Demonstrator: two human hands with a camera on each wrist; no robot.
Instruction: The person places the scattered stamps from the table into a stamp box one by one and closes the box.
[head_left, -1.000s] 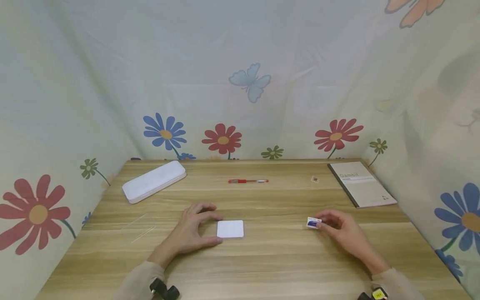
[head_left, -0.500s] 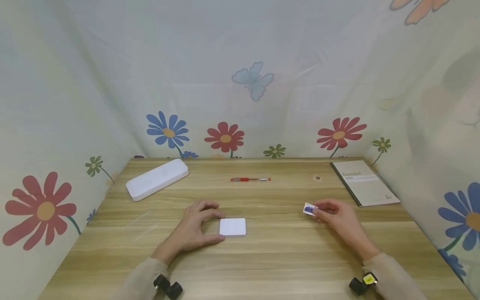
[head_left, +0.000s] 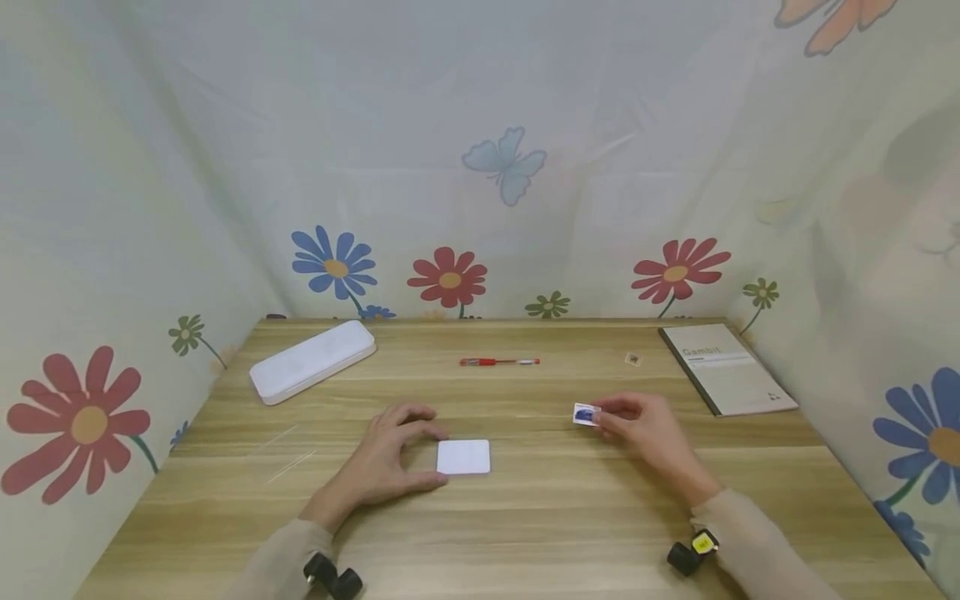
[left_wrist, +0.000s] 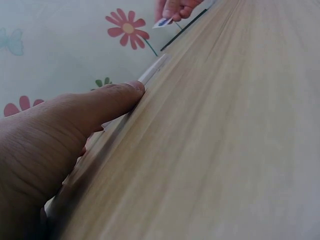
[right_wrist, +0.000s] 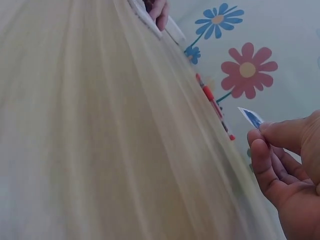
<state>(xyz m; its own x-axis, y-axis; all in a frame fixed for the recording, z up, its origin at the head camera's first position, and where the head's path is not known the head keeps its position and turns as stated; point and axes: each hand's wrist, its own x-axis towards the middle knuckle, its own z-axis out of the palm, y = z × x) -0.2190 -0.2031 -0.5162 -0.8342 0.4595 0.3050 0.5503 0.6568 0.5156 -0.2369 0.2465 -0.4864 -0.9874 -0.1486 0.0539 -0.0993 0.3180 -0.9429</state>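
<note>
A small white rectangular pad (head_left: 463,457) lies flat on the table in front of the person. My left hand (head_left: 382,458) holds it at its left end, thumb on the near edge and a finger on the far edge. In the left wrist view the thumb (left_wrist: 117,97) presses along its side. Between thumb and fingertips my right hand (head_left: 645,433) pinches a stamp (head_left: 585,414) with a white border and a blue picture. The stamp is raised over the table, to the right of the pad; one corner is hidden by the thumb.
A red pen (head_left: 499,362) lies farther back, with another small stamp-like piece (head_left: 633,358) to its right. At the back stand out a white case (head_left: 313,362) on the left and a notebook (head_left: 727,371) on the right. A clear sheet (head_left: 281,454) lies left of the left hand.
My right hand has carried the stamp leftward and a little away from me, closer to the white pad. The left hand keeps its hold on the pad in place.
</note>
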